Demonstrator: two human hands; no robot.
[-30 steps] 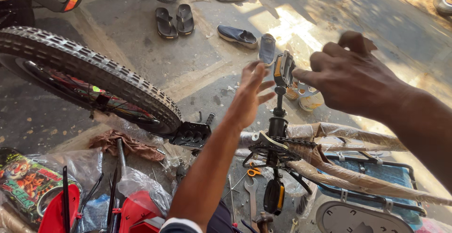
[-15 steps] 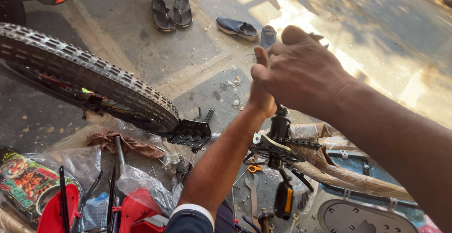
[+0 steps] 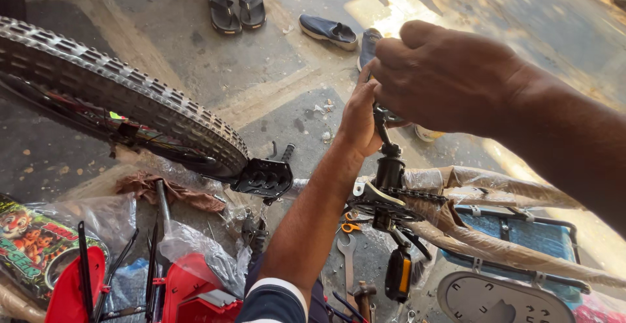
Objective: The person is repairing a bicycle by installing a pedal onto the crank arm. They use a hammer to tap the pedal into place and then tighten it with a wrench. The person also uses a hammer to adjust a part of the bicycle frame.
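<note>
Near, tools: a spanner (image 3: 347, 248) and orange-handled pliers (image 3: 350, 227) lie on the floor under the crank, just right of the left forearm.
Lower pedal: a black pedal with a yellow reflector (image 3: 398, 274) hangs at the bottom of the crank, pointing toward the camera.
Crank: the black crank arm (image 3: 389, 166) stands nearly upright, its long axis running from the lower pedal up through the chainring (image 3: 381, 202) to the hands.
Frame: the paper-wrapped frame tubes (image 3: 495, 196) run off to the right of the crank.
Left hand: the left hand (image 3: 360, 117) reaches up from below and presses against the left side of the crank's top end, fingers curled; what it pinches is hidden.
Right hand: the right hand (image 3: 450, 78) comes in from the right and closes over the crank's top end from above, touching the left hand; it covers whatever sits there.
Nearer hand: both meet at the crank top, the right one above.
Side pedal: a black platform pedal (image 3: 264, 178) sticks out left, touching the knobby tyre (image 3: 124, 104).
Container: a blue crate (image 3: 521, 241) lies behind the frame; contents cannot be told.
Far: sandals (image 3: 236, 6) and shoes (image 3: 329, 30) on the concrete floor (image 3: 195, 55).
</note>
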